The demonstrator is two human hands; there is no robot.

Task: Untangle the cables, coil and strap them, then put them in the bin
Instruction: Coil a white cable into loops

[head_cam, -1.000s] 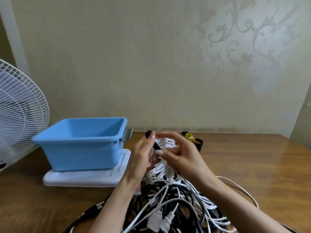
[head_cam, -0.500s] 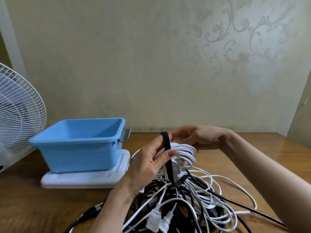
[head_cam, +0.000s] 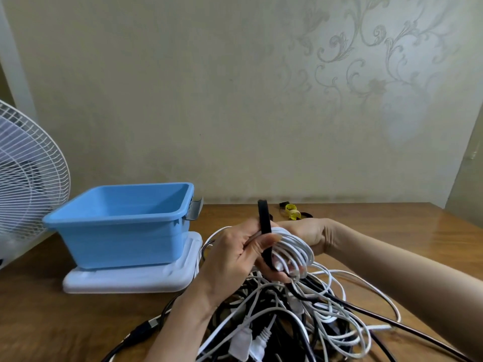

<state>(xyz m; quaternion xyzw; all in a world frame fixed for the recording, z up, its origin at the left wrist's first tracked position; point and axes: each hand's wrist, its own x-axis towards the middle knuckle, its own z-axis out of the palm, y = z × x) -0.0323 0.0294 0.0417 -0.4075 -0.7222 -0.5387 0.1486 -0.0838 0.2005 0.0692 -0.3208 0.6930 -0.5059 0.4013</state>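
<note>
A coiled white cable [head_cam: 294,248] and a black strap [head_cam: 264,223] are gripped in the curled left hand [head_cam: 235,257] above tangled cables [head_cam: 308,325] at the wooden tabletop's [head_cam: 397,231] near edge. The right hand [head_cam: 307,233] is pressed behind the coil, and its hold cannot be told. Bare wood is seen along the right edge.

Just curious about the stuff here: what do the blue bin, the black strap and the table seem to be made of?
Blue bin: moulded plastic, smooth with a soft sheen on its rim.
Black strap: probably matte fabric, perhaps hook-and-loop; it stands up stiffly and reflects nothing.
Table: wood or wood veneer, varnished; grain and glossy reflections show.
</note>
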